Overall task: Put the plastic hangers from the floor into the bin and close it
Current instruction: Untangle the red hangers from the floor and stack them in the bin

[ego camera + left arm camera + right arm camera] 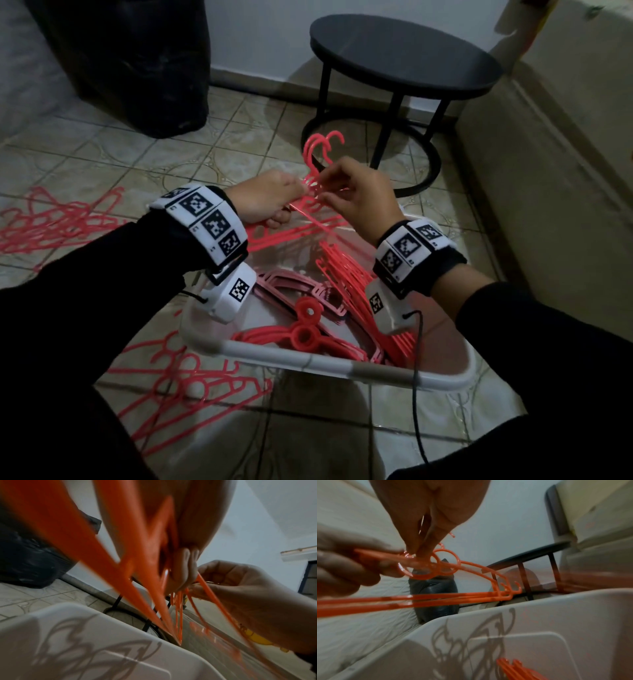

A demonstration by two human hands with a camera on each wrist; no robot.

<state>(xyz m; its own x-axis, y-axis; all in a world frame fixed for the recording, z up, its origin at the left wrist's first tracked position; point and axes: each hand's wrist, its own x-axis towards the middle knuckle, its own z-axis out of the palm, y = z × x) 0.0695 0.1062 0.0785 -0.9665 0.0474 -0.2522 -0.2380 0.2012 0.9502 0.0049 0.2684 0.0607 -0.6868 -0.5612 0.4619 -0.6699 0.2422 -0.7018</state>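
Far left of the bin (pixel 329 365): loose pile of hangers (pixel 51 222) on the floor, not yet collected. Near-left of bin, by its front corner: 2nd pile (pixel 191 387), also on floor. Left hand (pixel 263 200), above bin's far edge, fingers curled round a held bunch (pixel 317 192) of hangers, hooks pointing up and away. Right hand (pixel 356 198), just right of it, fingertips pinching the same bunch near the necks; looks like sorting or untangling before the drop. Inside bin: several hangers already in, some flat, some leaning vs. the right wall. Beyond bin: dark round stool (pixel 400 58). No lid clearly made out, bin open. Judgement: roughly mid-task. Some in, one bunch in hand, 2 floor piles left, then closing.
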